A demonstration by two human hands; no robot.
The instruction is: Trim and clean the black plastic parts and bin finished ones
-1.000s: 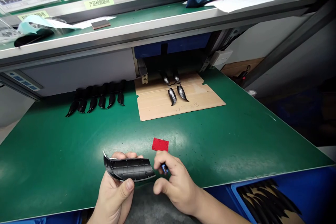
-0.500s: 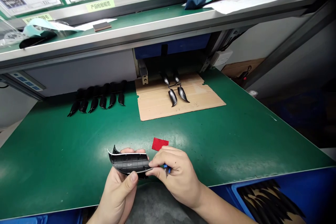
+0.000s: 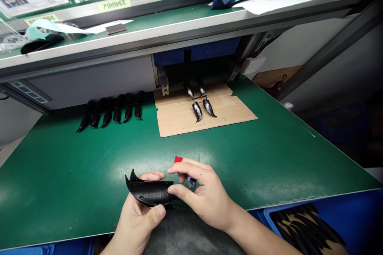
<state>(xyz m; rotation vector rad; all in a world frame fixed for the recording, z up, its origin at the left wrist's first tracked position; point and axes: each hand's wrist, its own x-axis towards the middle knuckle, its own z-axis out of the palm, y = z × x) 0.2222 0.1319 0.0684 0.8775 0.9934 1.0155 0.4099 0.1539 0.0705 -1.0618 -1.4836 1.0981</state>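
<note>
My left hand [image 3: 140, 215] is closed around a black curved plastic shell [image 3: 154, 192], its ribbed hollow inside facing up and its pointed tips at the left. A second black tip shows behind it; I cannot tell whether that is a separate piece. My right hand [image 3: 203, 191] is at the shell's right end, thumb against it and index finger raised away. A small blue-handled tool [image 3: 190, 181] is tucked in the curled fingers of this hand; its working end is mostly hidden. A red card-like piece [image 3: 178, 159] lies just behind the right hand, partly covered by it.
On a cardboard sheet [image 3: 176, 125] lie glossy ribbed black parts [image 3: 197, 111] joined by a thin frame. Several dark parts [image 3: 107, 117] line the back left of the green table [image 3: 89, 175]. A shelf [image 3: 143, 42] crosses above. A blue bin [image 3: 267, 215] of black parts stands lower right.
My right index finger has lifted off the shell's edge, opening the pinch. The shell has tilted and moved slightly right and down. The hand now covers more of the red piece.
</note>
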